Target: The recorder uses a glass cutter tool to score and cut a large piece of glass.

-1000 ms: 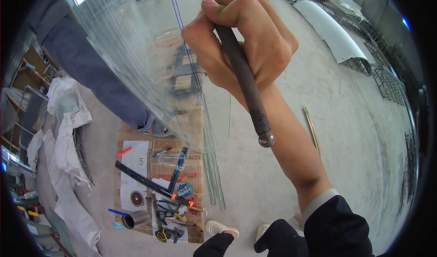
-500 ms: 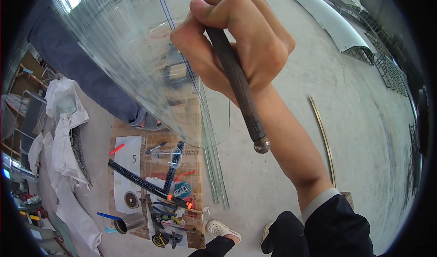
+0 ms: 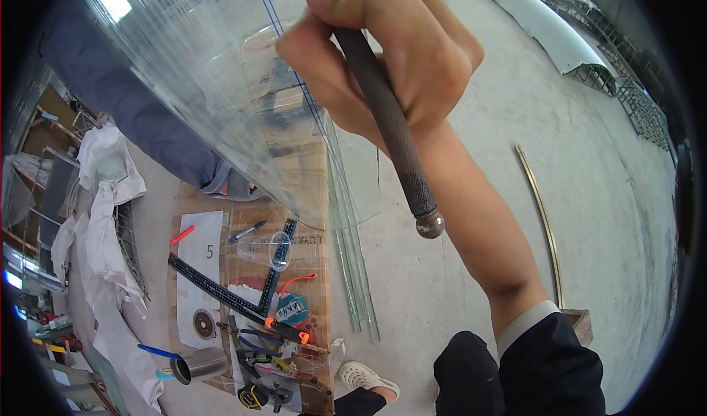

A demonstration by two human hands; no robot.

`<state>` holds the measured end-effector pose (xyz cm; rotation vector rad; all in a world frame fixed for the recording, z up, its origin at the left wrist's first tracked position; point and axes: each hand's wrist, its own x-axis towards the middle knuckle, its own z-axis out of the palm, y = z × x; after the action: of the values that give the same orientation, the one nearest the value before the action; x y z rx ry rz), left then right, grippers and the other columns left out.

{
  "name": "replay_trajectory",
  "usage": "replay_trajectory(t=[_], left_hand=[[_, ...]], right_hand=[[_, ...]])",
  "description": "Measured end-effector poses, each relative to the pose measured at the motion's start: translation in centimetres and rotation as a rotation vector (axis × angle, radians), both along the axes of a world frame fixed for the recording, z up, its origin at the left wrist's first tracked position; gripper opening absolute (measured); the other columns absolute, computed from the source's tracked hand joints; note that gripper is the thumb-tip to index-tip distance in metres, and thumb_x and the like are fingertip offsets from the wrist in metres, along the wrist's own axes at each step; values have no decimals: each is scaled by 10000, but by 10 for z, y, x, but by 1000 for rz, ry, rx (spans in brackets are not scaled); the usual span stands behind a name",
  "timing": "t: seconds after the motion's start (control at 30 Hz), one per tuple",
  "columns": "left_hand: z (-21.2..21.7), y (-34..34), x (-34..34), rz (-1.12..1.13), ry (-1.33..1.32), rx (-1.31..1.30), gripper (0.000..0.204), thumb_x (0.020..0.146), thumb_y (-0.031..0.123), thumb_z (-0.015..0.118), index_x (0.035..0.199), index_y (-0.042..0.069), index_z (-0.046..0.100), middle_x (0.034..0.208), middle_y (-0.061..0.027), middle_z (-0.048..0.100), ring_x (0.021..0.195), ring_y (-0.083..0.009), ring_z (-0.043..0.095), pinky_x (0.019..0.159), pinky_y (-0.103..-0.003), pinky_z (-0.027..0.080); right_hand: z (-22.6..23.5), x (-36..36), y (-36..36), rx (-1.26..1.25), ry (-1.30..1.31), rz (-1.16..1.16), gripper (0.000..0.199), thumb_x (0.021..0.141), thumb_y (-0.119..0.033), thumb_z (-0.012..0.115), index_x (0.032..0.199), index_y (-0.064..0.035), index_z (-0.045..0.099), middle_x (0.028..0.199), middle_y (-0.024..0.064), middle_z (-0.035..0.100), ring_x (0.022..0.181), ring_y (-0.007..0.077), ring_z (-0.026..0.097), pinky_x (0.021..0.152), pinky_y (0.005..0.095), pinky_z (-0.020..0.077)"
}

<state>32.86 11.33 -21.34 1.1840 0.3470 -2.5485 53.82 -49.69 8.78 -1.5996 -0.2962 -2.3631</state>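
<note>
Right hand [image 3: 390,62] grip stays clenched on the knurled tool [image 3: 387,125]; risen along the glass sheet [image 3: 213,84], seemingly nearer the camera.

— Are any labels or signs to be seen?
— A white rectangular sheet [image 3: 200,268], marked with one dark figure, lies on the floor at the near left. A round teal label [image 3: 294,309] with red is seen just right of it.

One view only, from the person's head, facing steeply down at the concrete floor [image 3: 456,283]. The right hand [image 3: 390,55] fills the upper middle, very near the lens. Far below, the cardboard [image 3: 305,261] with tools lies left and the shoe [image 3: 366,378] at the bottom edge. Straight lines bend toward the rim.
</note>
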Motion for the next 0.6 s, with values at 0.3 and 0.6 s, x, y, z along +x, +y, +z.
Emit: replay_trajectory(t=[0.3,0.6], left_hand=[[-79,36,-6,19,-2,-26,753,907,697,515,1249,38,636,925,-143,678,824,-253,663,809,-427,529],[-133,43,-11,76,-41,-77,752,905,692,523,1274,41,603,946,-144,673,838,-256,662,817,-424,527]], right_hand=[[-60,5,1,-23,-10,-26,226,649,104,681,641,-26,496,558,85,496,483,203,485,451,287,402],[-113,6,1,-58,-37,-10,242,655,103,682,650,-26,478,552,68,471,478,189,456,443,292,376]])
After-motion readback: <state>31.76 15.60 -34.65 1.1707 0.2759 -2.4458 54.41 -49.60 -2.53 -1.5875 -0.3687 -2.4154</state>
